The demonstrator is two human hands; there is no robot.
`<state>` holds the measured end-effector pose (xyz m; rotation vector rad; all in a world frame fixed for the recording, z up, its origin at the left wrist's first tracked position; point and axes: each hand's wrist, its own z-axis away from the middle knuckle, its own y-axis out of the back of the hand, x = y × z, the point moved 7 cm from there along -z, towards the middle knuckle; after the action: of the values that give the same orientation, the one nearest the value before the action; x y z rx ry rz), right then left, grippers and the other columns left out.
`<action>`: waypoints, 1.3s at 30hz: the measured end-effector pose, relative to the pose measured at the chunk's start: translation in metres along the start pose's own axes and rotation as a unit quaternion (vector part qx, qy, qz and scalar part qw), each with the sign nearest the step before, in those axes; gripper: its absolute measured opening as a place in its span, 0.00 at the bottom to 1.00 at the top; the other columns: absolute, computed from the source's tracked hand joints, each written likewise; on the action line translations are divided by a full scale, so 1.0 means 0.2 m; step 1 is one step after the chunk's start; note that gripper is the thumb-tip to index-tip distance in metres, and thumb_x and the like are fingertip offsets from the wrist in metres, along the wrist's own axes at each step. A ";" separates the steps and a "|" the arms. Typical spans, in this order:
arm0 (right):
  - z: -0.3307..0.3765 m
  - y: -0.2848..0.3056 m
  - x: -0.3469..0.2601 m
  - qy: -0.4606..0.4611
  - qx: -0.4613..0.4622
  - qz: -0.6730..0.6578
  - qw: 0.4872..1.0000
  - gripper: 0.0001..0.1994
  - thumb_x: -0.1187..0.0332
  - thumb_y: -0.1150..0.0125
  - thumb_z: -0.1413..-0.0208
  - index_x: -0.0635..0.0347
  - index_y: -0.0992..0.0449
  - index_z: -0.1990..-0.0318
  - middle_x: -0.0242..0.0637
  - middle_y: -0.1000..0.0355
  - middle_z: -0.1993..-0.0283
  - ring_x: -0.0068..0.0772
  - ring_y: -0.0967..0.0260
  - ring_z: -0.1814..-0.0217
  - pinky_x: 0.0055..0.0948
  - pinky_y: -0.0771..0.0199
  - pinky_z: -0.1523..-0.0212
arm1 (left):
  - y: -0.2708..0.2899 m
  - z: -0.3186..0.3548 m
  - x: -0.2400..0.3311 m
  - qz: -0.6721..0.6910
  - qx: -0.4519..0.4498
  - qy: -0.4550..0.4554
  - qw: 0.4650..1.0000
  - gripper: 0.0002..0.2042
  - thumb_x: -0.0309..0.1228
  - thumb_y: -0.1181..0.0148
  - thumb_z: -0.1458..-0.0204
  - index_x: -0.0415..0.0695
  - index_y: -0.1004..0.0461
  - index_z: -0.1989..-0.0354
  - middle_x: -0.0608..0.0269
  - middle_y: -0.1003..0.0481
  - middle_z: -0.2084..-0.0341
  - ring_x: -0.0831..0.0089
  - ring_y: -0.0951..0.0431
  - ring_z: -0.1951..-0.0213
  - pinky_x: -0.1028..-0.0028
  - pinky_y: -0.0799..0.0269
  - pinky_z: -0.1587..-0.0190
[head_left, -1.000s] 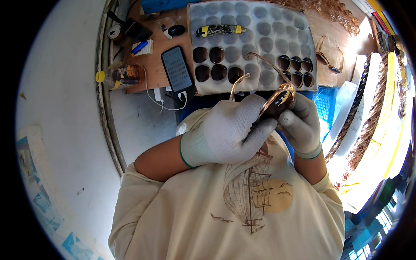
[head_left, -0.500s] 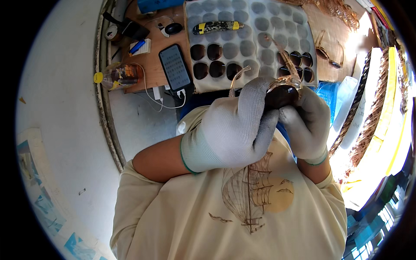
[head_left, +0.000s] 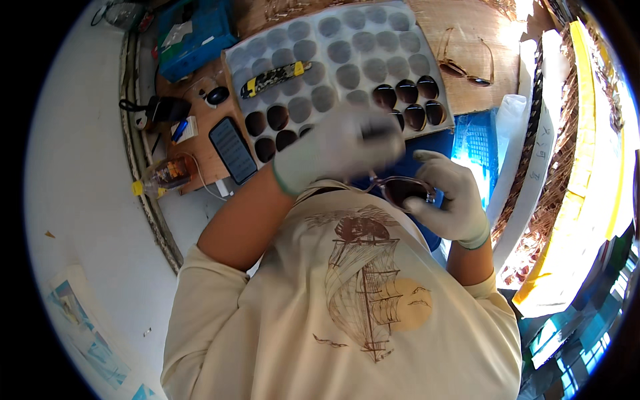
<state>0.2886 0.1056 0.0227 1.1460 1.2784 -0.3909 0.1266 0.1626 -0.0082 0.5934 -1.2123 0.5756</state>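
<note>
My right hand (head_left: 453, 197), in a pale work glove, holds a pair of sunglasses (head_left: 403, 190) with a clear, brownish frame. Thumb and fingers close on it near one dark lens, in front of my chest. My left hand (head_left: 350, 143), gloved too, is smeared by motion over the near edge of a pale lens tray (head_left: 430, 130). A dark patch shows among its fingers; I cannot tell whether it is a lens or a gap. Dark lenses (head_left: 385, 97) lie in the tray's near rows, partly hidden by my left hand. Its farther round spots look pale grey.
A yellow-and-black patterned cutter-like tool (head_left: 277, 79) lies on the tray. Left of it are a phone (head_left: 233, 151), a black mouse (head_left: 217, 95), a drink bottle (head_left: 167, 175) and a blue box (head_left: 195, 40). Another pair of sunglasses (head_left: 467, 72) lies at right, beyond a blue basket (head_left: 475, 143).
My left hand has come away from the sunglasses and moved left over the tray. My right hand has lowered with the sunglasses. The view has shifted and turned.
</note>
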 end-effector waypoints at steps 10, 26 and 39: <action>0.12 0.08 0.12 -0.151 0.110 -0.102 0.977 0.35 0.81 0.47 0.41 0.73 0.51 0.27 0.53 0.21 0.53 0.42 0.20 0.50 0.35 0.24 0.45 | 0.08 -0.41 -0.46 -0.389 0.228 0.123 0.884 0.21 0.44 0.37 0.44 0.39 0.26 0.51 0.46 0.24 0.55 0.49 0.23 0.49 0.55 0.25 0.49; -0.10 -0.35 0.01 -0.182 0.018 -0.341 0.922 0.22 0.84 0.55 0.47 0.73 0.37 0.42 0.43 0.24 0.56 0.27 0.24 0.54 0.26 0.25 0.52 | -0.01 0.44 -0.12 0.152 0.274 -0.023 0.949 0.11 0.29 0.37 0.39 0.36 0.23 0.53 0.64 0.21 0.63 0.79 0.22 0.62 0.76 0.24 0.59; -0.10 -0.50 -0.11 -0.177 -0.152 -0.299 0.925 0.13 0.70 0.41 0.40 0.68 0.23 0.51 0.38 0.21 0.59 0.20 0.28 0.61 0.25 0.27 0.57 | -0.04 0.68 -0.20 0.402 0.148 0.005 0.903 0.12 0.25 0.34 0.45 0.35 0.24 0.54 0.62 0.22 0.64 0.79 0.24 0.65 0.76 0.26 0.62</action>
<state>0.1939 0.0711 0.0002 0.3763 1.2879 -0.7818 0.0299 0.0599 -0.0144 0.3112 -1.3528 1.4794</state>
